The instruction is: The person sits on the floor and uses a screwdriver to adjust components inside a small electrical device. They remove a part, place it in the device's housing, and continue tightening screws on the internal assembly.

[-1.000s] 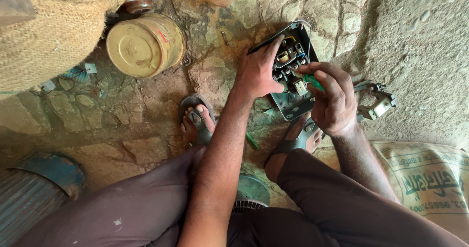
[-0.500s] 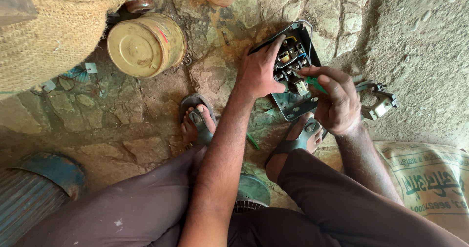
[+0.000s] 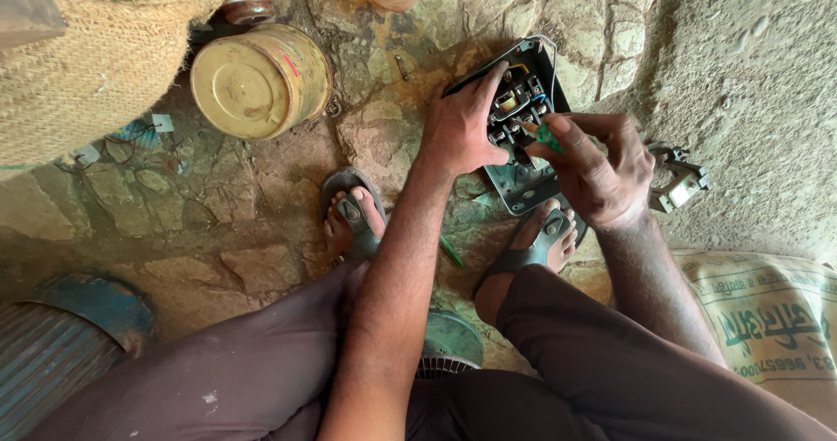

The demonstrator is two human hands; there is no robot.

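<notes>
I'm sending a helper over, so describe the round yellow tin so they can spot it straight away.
Start at the woven sack at the upper left of the stone floor. The yellow tin lies on its side against it, lid facing the camera. It is the only round, yellow metal thing there.

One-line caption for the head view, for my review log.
Left hand steadies an open electrical box on stone floor while right hand works a green-handled tool inside.

Soft, even daylight; sharp focus, no glare.
</notes>
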